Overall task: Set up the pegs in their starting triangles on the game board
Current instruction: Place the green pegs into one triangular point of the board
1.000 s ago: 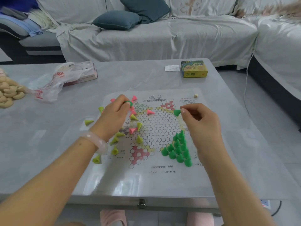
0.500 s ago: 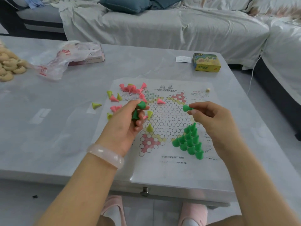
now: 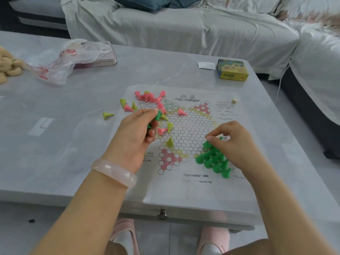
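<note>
Head view: the game board [image 3: 187,137], a printed paper sheet with a hexagon star grid, lies flat on the grey table [image 3: 73,144], and everything below is placed relative to it. On the board's near right triangle stands the green peg cluster [image 3: 213,161], upright and packed close, nearly filling that corner. The right hand [image 3: 231,144] hovers at the cluster's far tip, thumb and forefinger pinched together; a speck of green shows between them, so it seems to be setting a green peg [image 3: 221,138] down there, though the peg itself is mostly hidden. The left hand [image 3: 136,133] is over the board's left edge, fingers curled around a few spare green pegs [image 3: 157,115] that poke out of the fist. Loose pink pegs [image 3: 149,97] and yellow-green pegs [image 3: 170,142] lie scattered over the board's far left corner and just off its left side, most tipped over.

The step in hand looks like finishing the green triangle. Next, the right hand would need to seat this peg upright in an empty circle without knocking its neighbours, then take another from the left hand.
</note>
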A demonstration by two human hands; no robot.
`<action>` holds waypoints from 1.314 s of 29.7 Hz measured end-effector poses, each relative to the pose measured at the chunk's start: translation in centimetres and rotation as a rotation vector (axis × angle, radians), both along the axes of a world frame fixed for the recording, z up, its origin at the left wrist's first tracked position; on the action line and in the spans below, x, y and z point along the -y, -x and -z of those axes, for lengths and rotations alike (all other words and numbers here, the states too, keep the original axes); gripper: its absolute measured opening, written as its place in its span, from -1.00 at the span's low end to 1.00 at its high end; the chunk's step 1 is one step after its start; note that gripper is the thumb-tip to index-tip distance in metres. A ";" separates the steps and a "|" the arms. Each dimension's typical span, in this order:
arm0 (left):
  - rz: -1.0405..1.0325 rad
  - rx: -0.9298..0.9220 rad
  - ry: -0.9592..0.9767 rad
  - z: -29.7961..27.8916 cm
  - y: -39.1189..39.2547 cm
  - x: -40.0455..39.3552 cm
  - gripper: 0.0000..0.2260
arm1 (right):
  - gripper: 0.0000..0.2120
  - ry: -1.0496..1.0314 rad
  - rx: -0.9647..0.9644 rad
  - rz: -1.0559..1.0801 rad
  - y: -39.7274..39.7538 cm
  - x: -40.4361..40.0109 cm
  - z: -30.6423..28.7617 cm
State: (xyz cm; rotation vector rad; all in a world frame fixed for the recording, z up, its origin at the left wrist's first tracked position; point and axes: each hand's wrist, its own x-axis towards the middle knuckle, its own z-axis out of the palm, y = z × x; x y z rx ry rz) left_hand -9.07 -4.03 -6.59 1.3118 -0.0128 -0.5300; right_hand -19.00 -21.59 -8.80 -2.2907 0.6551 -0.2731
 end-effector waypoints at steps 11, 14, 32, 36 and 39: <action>0.021 0.005 -0.024 0.0 0.2 0.0 -0.88 | -0.88 0.047 -0.044 -0.041 0.1 0.3 0.4; 0.022 0.001 -0.023 0.0 0.2 0.1 -0.88 | -0.92 0.064 -0.055 -0.051 0.0 0.4 0.5; 0.038 0.000 -0.012 -0.1 0.1 -0.3 -0.89 | -0.92 0.102 -0.135 -0.086 0.2 0.3 0.4; 0.043 0.003 -0.018 0.0 0.1 -0.3 -0.89 | -0.91 0.088 -0.117 -0.098 0.3 0.2 0.2; 0.040 -0.001 -0.025 -0.1 0.2 -0.3 -0.89 | -0.91 0.024 -0.042 -0.082 0.4 0.1 -0.1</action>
